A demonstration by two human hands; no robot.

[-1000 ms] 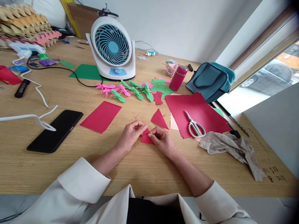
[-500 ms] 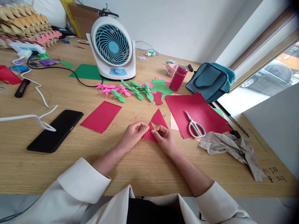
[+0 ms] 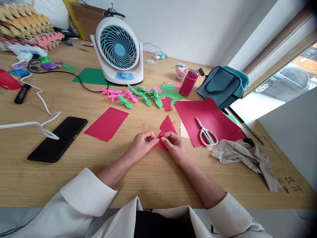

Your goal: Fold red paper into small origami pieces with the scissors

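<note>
Between my hands is a small piece of folded red paper (image 3: 162, 135), its pointed tip upward. My left hand (image 3: 145, 142) pinches its left side between thumb and fingers. My right hand (image 3: 173, 145) grips the right side the same way, thumb on the near face. My fingers hide part of the folds. Just beyond lies a red paper triangle (image 3: 169, 124) on the table. Left of my hands rests a red paper rectangle (image 3: 107, 124). To the right, white-handled scissors (image 3: 206, 134) lie on a stack of red paper sheets (image 3: 195, 114).
Folded pink and green paper pieces (image 3: 133, 96) lie ahead, before a white fan (image 3: 120, 49). A black phone (image 3: 58, 138) and white cable are at left. A red flask (image 3: 189, 82), a teal bag (image 3: 223, 86) and a crumpled cloth (image 3: 242, 158) stand or lie at right.
My hands have drawn slightly closer together. The paper's upper tip has bent over to the right, and my left thumb has moved lower on it.
</note>
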